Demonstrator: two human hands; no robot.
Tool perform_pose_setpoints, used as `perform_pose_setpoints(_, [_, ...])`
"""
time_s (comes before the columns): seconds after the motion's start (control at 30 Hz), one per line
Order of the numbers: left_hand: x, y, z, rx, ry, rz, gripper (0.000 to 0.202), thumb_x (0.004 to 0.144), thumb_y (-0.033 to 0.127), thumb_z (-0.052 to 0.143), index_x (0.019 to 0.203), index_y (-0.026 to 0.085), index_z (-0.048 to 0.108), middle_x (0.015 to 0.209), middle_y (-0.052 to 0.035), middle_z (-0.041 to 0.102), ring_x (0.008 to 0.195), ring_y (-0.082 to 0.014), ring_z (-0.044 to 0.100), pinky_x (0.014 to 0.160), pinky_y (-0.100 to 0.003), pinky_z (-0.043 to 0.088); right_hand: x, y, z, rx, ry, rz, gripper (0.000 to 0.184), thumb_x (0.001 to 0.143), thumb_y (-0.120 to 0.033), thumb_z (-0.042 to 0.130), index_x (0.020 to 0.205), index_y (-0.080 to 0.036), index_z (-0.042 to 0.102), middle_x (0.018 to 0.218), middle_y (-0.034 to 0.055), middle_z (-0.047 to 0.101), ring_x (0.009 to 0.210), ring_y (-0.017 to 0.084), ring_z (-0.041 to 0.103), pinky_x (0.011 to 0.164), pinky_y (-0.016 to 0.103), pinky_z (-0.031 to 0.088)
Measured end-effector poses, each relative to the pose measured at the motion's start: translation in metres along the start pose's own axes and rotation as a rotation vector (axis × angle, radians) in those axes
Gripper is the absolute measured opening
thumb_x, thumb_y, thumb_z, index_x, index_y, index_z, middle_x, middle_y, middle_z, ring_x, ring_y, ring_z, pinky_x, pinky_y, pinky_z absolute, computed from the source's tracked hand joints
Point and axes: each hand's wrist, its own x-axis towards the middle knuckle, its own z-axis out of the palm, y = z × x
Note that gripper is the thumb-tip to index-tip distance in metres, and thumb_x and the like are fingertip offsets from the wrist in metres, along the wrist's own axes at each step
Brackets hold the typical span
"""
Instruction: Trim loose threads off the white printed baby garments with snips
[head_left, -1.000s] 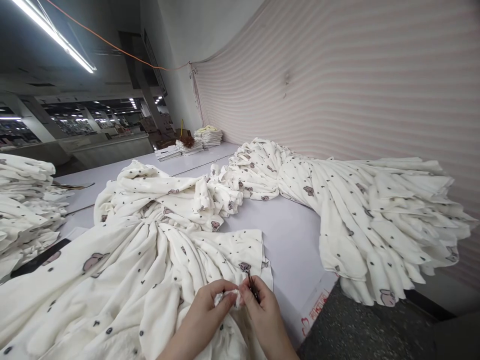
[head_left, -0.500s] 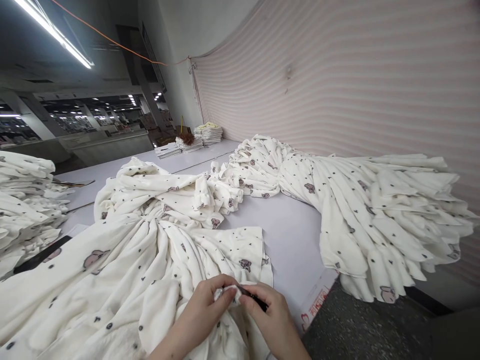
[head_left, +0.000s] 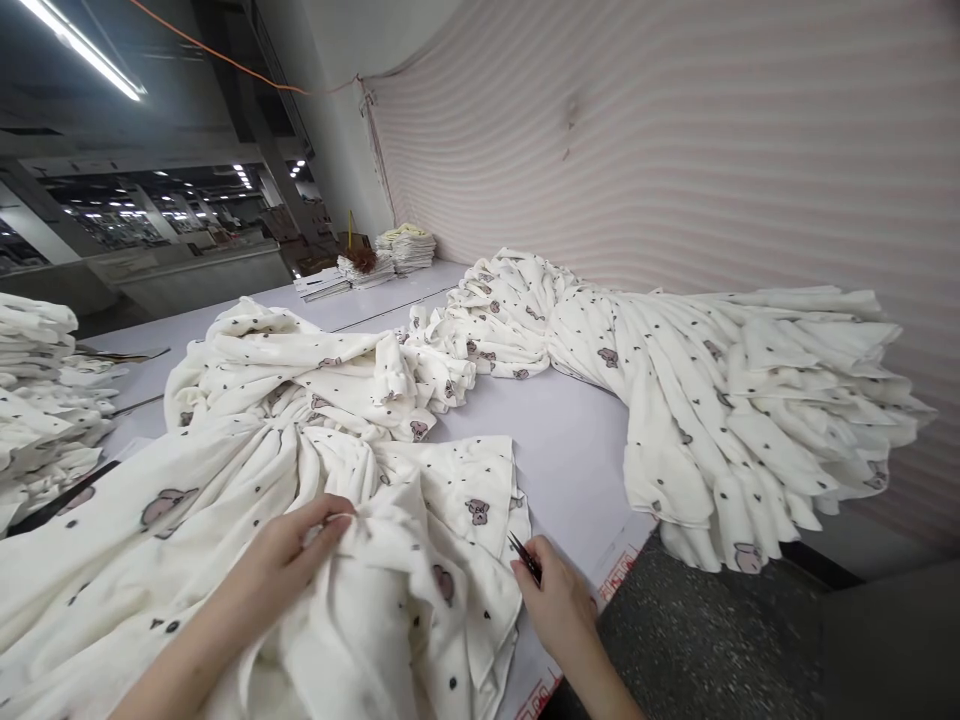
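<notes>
My left hand pinches a fold of white printed fabric, lifting it leftwards over the pile in front of me. My right hand is closed on small dark thread snips, its blades pointing up and left beside the fabric's right edge. The fabric is white with small dark dots and pink-grey animal prints. It lies bunched in long folds across the near part of the white table.
A fanned stack of the same white fabric lies at the right along a striped wall. Another heap lies behind, and a stack at the far left. Folded piles stand far back. Dark floor lies right of the table edge.
My hands have parted: the left pulled the fabric fold away to the left, while the right drew back to the fabric's edge with the snips.
</notes>
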Motion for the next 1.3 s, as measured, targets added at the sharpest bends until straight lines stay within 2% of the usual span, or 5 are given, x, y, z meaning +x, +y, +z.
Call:
perform_pose_setpoints(0.2, [-0.006, 0.034, 0.030, -0.130, -0.301, 0.087, 0.031, 0.092, 0.047, 0.041, 0.086, 0.025, 0.062, 0.086, -0.0016, 0.066, 0.081, -0.0205, 0.060, 0.073, -0.026, 0.048, -0.009, 0.006, -0.008, 0.063, -0.075, -0.037, 0.020, 0.072, -0.015, 0.056, 0.085, -0.024, 0.069, 0.086, 0.0036, 0.066, 0.084, 0.023, 0.063, 0.073, 0.030, 0.043])
perform_pose_setpoints(0.33, [-0.019, 0.037, 0.058, 0.197, -0.628, 0.112, 0.026, 0.089, 0.041, 0.049, 0.085, 0.024, 0.068, 0.086, -0.0035, 0.069, 0.080, -0.0236, 0.065, 0.071, -0.030, 0.048, -0.014, -0.001, -0.010, 0.185, -0.128, -0.032, 0.013, 0.080, -0.024, 0.053, 0.075, -0.020, 0.064, 0.077, 0.0022, 0.064, 0.077, 0.021, 0.061, 0.070, 0.028, 0.045])
perform_pose_setpoints(0.53, [-0.040, 0.037, 0.116, 0.450, -0.396, 0.172, 0.017, 0.084, 0.029, 0.055, 0.100, 0.023, 0.058, 0.098, -0.0047, 0.062, 0.080, -0.0240, 0.065, 0.066, -0.031, 0.045, -0.024, -0.034, 0.000, 0.413, -0.209, -0.067, 0.013, 0.083, -0.031, 0.056, 0.081, -0.018, 0.058, 0.076, -0.0003, 0.062, 0.071, 0.016, 0.059, 0.065, 0.021, 0.048])
perform_pose_setpoints(0.8, [-0.045, 0.024, 0.085, -0.110, -0.271, 0.046, 0.014, 0.092, 0.032, 0.046, 0.088, 0.023, 0.055, 0.085, 0.0005, 0.062, 0.081, -0.0180, 0.058, 0.075, -0.026, 0.044, -0.037, -0.053, 0.005, 0.373, 0.003, -0.311, 0.014, 0.088, -0.029, 0.052, 0.079, -0.021, 0.059, 0.073, 0.0002, 0.062, 0.065, 0.016, 0.059, 0.060, 0.021, 0.044])
perform_pose_setpoints(1.3, [-0.034, 0.012, 0.078, -0.421, -0.435, -0.134, 0.030, 0.089, 0.042, 0.053, 0.103, 0.021, 0.069, 0.092, -0.0017, 0.070, 0.095, -0.0222, 0.061, 0.089, -0.032, 0.044, -0.038, -0.064, 0.001, 0.183, -0.101, -0.323, 0.019, 0.088, -0.028, 0.054, 0.097, -0.026, 0.071, 0.085, 0.0023, 0.065, 0.076, 0.018, 0.065, 0.062, 0.023, 0.046])
